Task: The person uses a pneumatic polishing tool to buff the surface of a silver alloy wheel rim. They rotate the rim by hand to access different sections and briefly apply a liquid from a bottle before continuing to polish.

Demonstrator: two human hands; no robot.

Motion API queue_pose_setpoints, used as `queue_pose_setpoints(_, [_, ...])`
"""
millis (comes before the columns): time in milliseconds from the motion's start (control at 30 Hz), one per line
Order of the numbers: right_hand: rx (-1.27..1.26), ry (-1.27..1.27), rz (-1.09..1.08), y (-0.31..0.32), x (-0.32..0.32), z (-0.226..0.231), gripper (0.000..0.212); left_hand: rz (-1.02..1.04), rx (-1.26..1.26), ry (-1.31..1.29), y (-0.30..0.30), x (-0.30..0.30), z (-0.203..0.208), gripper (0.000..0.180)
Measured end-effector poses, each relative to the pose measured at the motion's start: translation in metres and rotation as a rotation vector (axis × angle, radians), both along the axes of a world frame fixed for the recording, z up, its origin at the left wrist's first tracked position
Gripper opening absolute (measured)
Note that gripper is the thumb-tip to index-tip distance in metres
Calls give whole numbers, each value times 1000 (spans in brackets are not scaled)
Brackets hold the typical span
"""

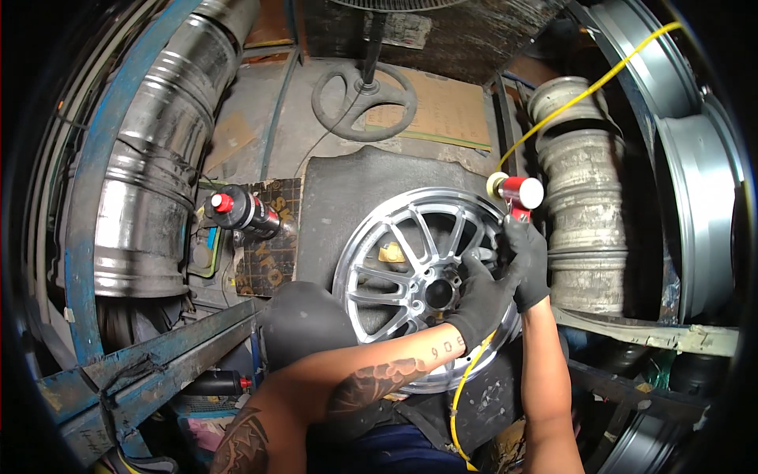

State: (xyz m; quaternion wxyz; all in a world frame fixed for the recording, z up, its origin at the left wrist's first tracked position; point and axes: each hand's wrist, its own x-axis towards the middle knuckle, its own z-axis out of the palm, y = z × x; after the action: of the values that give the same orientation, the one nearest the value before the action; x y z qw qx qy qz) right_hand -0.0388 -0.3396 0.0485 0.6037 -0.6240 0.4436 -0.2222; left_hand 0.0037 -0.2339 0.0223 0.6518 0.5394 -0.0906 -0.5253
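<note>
A silver multi-spoke alloy wheel (382, 282) lies face up in front of me on a dark mat. My right hand (525, 257), in a black glove, is closed round the handle of a small red air polisher (517, 189) with a yellow pad and a white round end. That tool is raised at the wheel's far right edge. My left hand (483, 300), also gloved in black, reaches over the wheel's right side, thumb and fingers apart, its fingertips against my right hand. Where the two gloves overlap, some fingers are hidden.
A black bottle with a red cap (245, 212) stands left of the wheel. A yellow hose (455, 411) runs below my left wrist. Blue metal racks hold bare wheel barrels (142, 213) at left and dull ones (586, 197) at right. A fan's steering-wheel-shaped base (365, 101) stands beyond.
</note>
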Motion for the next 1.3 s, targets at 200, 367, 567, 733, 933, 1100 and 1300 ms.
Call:
queue_pose_setpoints(200, [148,51,309,7,13,5,27,205,75,286,8,42,35,81])
queue_pose_setpoints(367, [181,21,461,11,43,7,22,262,78,402,8,52,35,79])
queue_pose_setpoints(567, [110,211,644,2,51,-5,20,290,105,471,11,60,37,77])
queue_pose_setpoints(733, [-17,242,567,16,72,9,28,322,102,506,12,68,40,75])
queue_pose_setpoints(933, [-37,328,529,28,90,24,38,368,68,532,16,75,41,71])
queue_pose_setpoints(1100, [-93,368,573,31,91,27,36,334,118,553,12,72,33,63])
queue_pose_setpoints(1300, [111,293,610,12,71,6,38,375,42,569,10,66,28,75])
